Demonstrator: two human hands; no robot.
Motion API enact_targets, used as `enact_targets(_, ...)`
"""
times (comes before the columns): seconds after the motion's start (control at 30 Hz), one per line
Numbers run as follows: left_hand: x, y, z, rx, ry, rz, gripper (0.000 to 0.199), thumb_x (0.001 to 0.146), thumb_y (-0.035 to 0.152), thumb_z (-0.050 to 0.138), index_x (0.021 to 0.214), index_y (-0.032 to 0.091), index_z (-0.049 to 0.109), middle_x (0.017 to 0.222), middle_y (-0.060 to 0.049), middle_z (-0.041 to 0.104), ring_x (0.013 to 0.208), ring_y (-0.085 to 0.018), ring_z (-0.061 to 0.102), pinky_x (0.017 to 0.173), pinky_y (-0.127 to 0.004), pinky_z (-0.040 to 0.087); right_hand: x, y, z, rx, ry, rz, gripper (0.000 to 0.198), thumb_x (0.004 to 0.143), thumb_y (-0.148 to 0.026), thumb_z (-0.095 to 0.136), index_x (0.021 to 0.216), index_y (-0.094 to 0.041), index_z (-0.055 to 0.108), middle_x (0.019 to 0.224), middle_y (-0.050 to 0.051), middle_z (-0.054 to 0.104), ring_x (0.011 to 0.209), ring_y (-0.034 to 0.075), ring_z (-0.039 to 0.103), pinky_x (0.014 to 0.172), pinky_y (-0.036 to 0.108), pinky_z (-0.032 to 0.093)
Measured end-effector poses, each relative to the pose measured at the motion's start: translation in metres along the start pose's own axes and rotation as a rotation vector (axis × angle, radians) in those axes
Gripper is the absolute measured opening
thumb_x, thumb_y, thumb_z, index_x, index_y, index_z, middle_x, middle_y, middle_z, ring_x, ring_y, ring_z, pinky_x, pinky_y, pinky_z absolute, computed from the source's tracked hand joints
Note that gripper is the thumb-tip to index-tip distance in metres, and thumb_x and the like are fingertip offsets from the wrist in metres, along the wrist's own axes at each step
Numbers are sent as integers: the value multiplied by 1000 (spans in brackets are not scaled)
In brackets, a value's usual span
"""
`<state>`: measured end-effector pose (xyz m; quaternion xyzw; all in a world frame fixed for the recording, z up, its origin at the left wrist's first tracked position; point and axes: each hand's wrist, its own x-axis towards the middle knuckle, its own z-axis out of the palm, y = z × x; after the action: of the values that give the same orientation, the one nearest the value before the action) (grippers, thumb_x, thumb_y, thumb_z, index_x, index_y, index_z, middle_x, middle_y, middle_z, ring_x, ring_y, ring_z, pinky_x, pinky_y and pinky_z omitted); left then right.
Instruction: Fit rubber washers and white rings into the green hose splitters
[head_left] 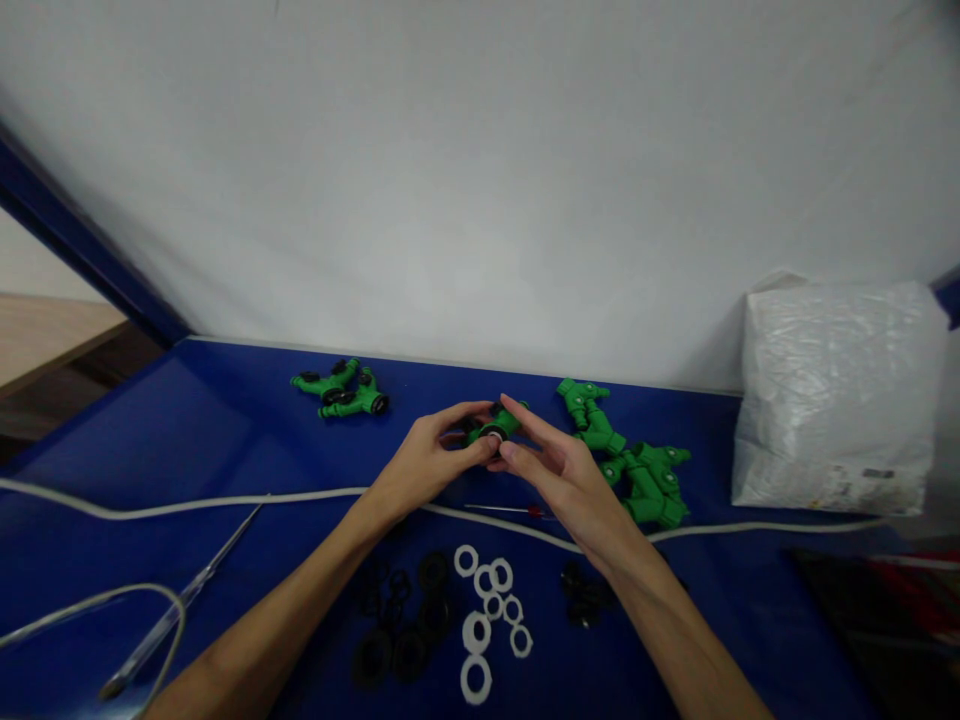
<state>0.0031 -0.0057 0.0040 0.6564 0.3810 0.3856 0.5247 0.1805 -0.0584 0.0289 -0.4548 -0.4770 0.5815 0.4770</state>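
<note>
Over the middle of the blue table, a green Y-shaped hose splitter (507,421) with black parts is between my two hands. My left hand (439,450) is closed around its left side, with the thumb at the round opening. My right hand (555,455) pinches the right side, its thumb also by the opening and its fingers along the top. Something white shows inside the opening, likely a washer, partly covered by the thumbs. Nearer to me lie several white ring washers (476,680) and black rings (409,655). Small black parts (581,595) sit by my right forearm.
Two green splitters with black fittings (360,398) lie at the back left. Several plain green splitters (652,485) are piled right of my hands. A white cable (247,500) crosses the table, near a red-tipped screwdriver (499,509) and a clear-handled brush (165,625). A white plastic package (840,400) stands right.
</note>
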Motion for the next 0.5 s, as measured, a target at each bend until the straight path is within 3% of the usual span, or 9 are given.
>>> enact_targets(0.5,-3,10,6,3,28,-14,48,87,39,63,130,16,64,130,-10,69,121,-27,62,103,-37,48,-1,-1,5,50,56,6,70,80,-37,78,144,-24,53,102,4,77,92,22,74,99,45,54)
